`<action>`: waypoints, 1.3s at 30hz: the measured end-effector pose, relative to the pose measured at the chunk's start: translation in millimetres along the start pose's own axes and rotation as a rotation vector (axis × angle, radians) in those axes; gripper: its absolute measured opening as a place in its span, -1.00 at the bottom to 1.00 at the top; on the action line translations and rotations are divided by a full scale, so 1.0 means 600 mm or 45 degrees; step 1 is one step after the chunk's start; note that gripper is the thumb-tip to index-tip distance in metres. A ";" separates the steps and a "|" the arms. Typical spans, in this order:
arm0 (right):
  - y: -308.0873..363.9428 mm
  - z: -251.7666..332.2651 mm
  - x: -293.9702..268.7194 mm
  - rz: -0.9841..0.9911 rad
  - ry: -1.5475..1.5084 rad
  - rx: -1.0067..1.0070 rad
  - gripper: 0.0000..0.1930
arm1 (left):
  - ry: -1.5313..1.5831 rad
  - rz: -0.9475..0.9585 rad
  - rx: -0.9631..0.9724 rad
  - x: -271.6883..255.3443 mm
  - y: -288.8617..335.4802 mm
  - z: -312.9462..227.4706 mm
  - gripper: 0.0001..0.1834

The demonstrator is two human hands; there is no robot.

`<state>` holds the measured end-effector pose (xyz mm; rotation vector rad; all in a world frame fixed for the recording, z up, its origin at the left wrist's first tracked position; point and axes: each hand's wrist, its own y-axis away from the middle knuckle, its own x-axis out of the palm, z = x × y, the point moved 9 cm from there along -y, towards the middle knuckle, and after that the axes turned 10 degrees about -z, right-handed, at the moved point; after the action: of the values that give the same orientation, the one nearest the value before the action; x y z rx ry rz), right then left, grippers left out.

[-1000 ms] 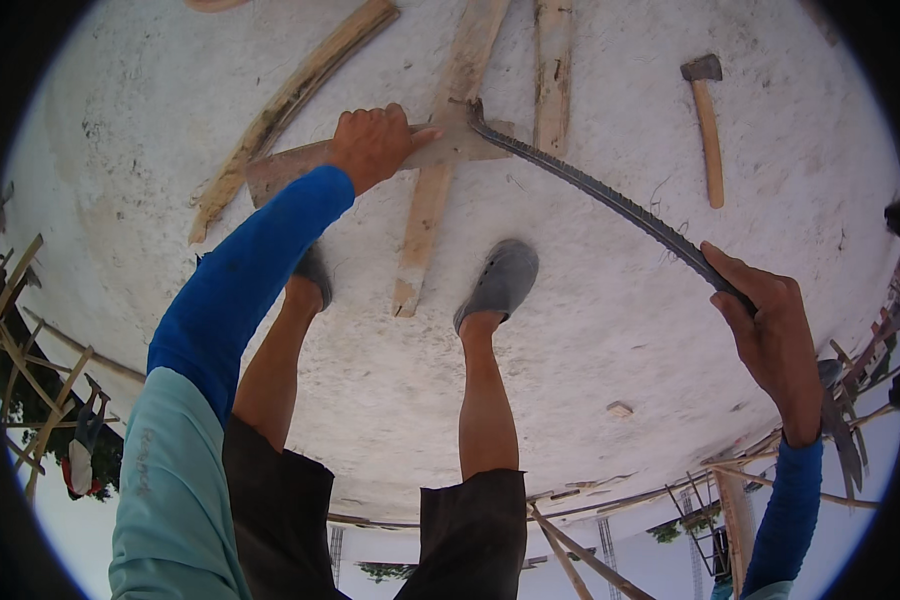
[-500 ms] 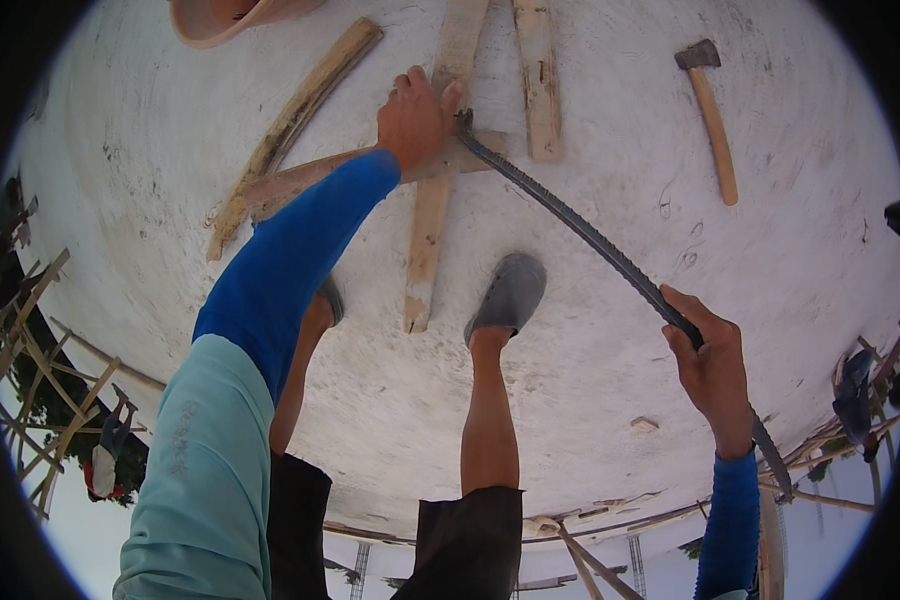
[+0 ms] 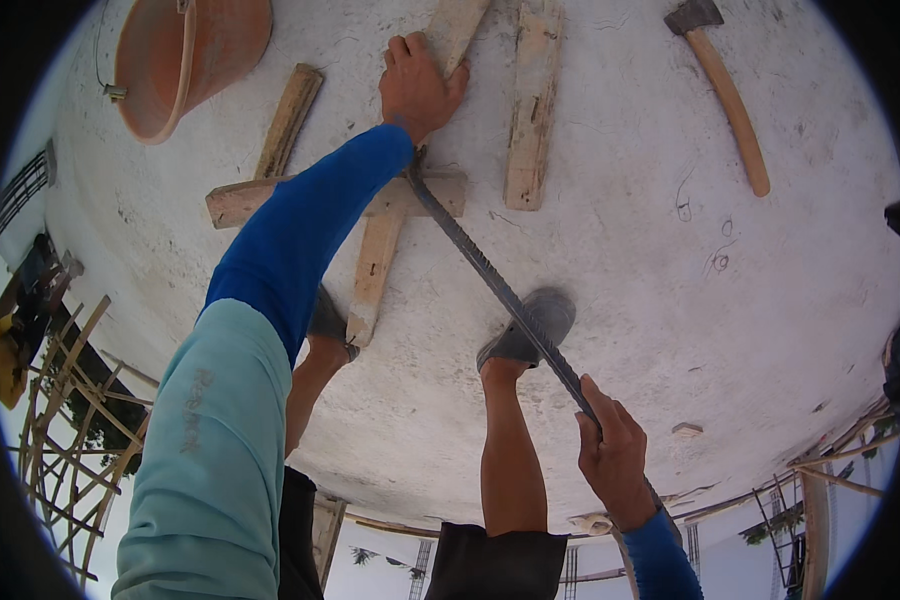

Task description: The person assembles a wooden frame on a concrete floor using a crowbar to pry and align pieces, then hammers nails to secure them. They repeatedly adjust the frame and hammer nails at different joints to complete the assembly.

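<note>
The right hand [image 3: 615, 455] is nearest, its fingers closed on the ribbed bar [image 3: 490, 275]. The bar slants forward over the right shoe [image 3: 558, 312] to a tip just below the left wrist; what the tip touches there is hard to make out. The left shoe [image 3: 328, 318] stands beside the lower end of the plank [image 3: 375, 262]. Across the plank lies a crosspiece [image 3: 242, 204], its middle hidden under the left sleeve [image 3: 305, 225]. Further up, the left hand [image 3: 420, 90] is clamped across the plank, fingers at its left edge and thumb at its right.

Around these, a stick [image 3: 288, 125] reaches down to the crosspiece on the left, and a board [image 3: 533, 115] lies right of the plank, apart from it. Beyond are an orange bucket [image 3: 225, 55], tipped over at upper left, and an axe [image 3: 730, 115] well apart at upper right, all on the pale floor [image 3: 660, 300]. Poles [image 3: 75, 420] crisscross past the floor's left edge.
</note>
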<state>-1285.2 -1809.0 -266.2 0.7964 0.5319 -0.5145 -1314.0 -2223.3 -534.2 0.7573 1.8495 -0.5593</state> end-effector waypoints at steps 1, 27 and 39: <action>0.014 -0.004 0.027 -0.031 -0.067 0.046 -0.45 | -0.063 0.024 -0.001 0.002 -0.002 -0.001 -0.22; 0.100 0.285 0.071 -0.165 0.236 0.772 -0.44 | 0.021 0.012 0.138 -0.004 -0.011 -0.024 -0.27; 0.083 0.253 0.034 -0.198 0.277 0.532 -0.52 | 0.425 0.356 0.536 -0.085 0.020 0.041 0.12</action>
<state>-1202.0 -1901.0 -163.9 1.2250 0.7023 -0.6993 -1275.1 -2244.2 -496.6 1.4393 1.8995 -0.6790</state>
